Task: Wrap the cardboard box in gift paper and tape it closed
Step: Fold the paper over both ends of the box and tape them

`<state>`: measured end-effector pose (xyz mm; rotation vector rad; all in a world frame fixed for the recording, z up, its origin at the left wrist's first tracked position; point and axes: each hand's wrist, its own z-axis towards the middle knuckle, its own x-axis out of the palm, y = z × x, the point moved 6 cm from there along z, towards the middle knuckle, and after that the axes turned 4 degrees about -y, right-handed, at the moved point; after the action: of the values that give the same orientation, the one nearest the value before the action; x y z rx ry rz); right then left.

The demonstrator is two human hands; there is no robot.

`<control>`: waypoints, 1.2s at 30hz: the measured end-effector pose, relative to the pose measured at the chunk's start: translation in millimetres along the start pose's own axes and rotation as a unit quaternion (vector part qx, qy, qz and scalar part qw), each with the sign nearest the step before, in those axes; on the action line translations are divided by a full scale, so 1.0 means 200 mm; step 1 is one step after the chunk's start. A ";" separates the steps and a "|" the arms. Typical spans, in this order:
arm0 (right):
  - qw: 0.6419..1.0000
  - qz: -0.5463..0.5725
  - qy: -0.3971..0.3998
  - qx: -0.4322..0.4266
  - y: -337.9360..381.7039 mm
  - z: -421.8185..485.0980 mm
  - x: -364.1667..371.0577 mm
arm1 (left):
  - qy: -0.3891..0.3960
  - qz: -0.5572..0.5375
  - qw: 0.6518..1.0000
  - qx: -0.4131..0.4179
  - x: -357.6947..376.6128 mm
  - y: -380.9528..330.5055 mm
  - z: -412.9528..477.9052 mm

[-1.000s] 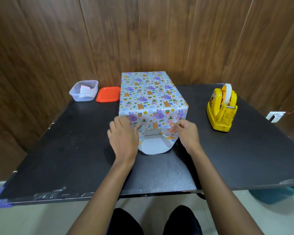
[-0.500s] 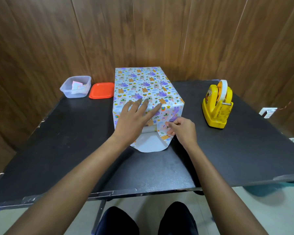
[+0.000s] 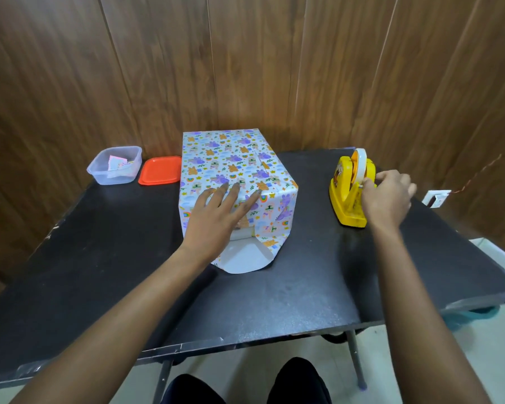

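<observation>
left hand (image 3: 216,217) flat, pressing wrapped box (image 3: 225,158) | right hand (image 3: 388,199) curled on tape dispenser (image 3: 344,199) (yellow)

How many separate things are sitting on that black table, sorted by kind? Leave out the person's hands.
Gift-wrapped box: 1
Yellow tape dispenser: 1
Clear plastic tub, with paper scraps inside: 1
Orange lid: 1
Total: 4

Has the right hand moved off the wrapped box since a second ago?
Yes. The right hand went rightward from the paper-wrapped box to the yellow tape dispenser.
</observation>
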<state>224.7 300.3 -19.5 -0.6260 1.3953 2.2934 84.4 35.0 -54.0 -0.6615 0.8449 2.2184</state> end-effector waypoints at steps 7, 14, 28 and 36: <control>0.972 0.068 0.176 0.140 -0.09 0.18 0.09 | -0.002 -0.005 1.000 -0.008 -0.01 0.00 0.00; 0.966 0.034 0.202 0.161 -0.03 0.21 0.07 | 0.004 -0.005 1.000 -0.010 -0.02 0.00 -0.01; 0.914 0.223 0.223 0.257 -0.14 0.05 0.15 | 0.001 -0.026 0.999 -0.021 -0.02 0.00 0.00; 0.868 0.354 0.179 0.300 -0.17 -0.07 0.16 | -0.001 -0.032 0.999 -0.029 -0.02 0.00 0.00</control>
<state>219.2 305.6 -67.6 -0.3689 2.7382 2.0362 86.6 34.0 -51.7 -0.7047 0.7502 2.1930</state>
